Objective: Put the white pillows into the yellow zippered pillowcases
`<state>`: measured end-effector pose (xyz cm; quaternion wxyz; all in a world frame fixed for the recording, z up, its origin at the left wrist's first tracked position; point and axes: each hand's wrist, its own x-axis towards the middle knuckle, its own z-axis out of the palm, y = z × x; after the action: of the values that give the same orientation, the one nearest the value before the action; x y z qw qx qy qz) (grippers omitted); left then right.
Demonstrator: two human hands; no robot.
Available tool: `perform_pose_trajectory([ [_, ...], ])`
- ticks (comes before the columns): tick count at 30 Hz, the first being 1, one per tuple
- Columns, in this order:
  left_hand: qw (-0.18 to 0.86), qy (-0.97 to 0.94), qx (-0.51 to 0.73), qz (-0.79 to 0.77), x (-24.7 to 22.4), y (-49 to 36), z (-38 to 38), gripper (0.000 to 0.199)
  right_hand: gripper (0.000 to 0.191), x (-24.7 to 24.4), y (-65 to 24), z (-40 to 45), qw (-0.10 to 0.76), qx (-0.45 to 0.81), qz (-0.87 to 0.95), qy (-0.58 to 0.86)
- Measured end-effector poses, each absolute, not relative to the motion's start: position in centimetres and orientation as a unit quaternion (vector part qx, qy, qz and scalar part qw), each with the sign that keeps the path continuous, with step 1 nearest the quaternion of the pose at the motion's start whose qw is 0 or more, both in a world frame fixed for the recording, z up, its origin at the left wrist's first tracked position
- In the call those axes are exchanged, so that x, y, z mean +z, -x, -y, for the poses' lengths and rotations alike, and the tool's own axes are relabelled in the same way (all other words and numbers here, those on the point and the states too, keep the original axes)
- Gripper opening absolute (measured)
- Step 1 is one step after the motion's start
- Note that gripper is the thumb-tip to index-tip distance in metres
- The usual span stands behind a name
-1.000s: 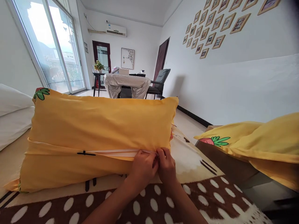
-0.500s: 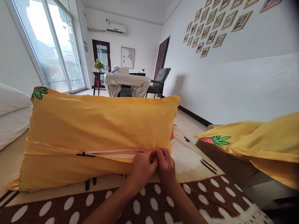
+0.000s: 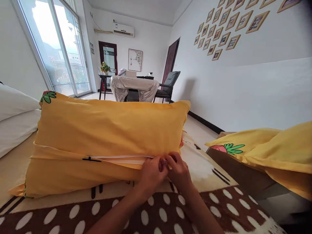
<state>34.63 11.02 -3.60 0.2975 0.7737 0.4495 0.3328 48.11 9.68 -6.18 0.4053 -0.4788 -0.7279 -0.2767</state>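
Observation:
A pillow in a yellow pillowcase (image 3: 109,126) stands on its long side in front of me. A lengthwise zipper opening (image 3: 126,158) with white edging gapes along its lower part, and paler cloth shows inside. Near the right end of that opening, my left hand (image 3: 153,172) is closed in a pinch on the pillowcase edge. Close beside it, my right hand (image 3: 179,170) pinches the same edge with bent fingers. Whether a zipper pull lies between the fingertips is hidden.
Beneath the pillow lies a brown and cream blanket (image 3: 97,221) with white spots. Another yellow pillowcase (image 3: 268,143) with a radish print rests at right on a brown surface. White bedding (image 3: 17,123) is at left. A covered table (image 3: 134,84) and a chair (image 3: 168,86) stand beyond.
My right hand has shifted slightly right, with its fingers a little apart from the left hand's. Both hands still hold the edge. The whole view has moved slightly.

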Motion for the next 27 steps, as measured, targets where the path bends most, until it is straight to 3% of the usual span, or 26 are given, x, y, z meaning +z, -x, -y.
perform_pose_trajectory([
  [9,0.22,-0.809,0.369,-0.401,-5.4,-34.8,-11.6,0.008,0.013,-2.7,-50.7,-8.6,0.31,0.056,0.789,0.527],
  [12,0.227,-0.811,0.378,-0.383,-5.3,-34.7,-11.3,0.012,0.011,-2.2,-50.9,-8.2,0.301,0.094,0.784,0.534],
  [18,0.349,-0.786,0.362,-0.361,-3.7,-34.0,-11.1,0.026,0.012,-2.1,-51.0,-8.0,0.313,0.114,0.785,0.522],
  [27,0.282,-0.827,0.321,-0.366,-4.2,-33.8,-11.9,0.015,0.013,-2.3,-50.7,-8.3,0.317,0.093,0.79,0.517],
])
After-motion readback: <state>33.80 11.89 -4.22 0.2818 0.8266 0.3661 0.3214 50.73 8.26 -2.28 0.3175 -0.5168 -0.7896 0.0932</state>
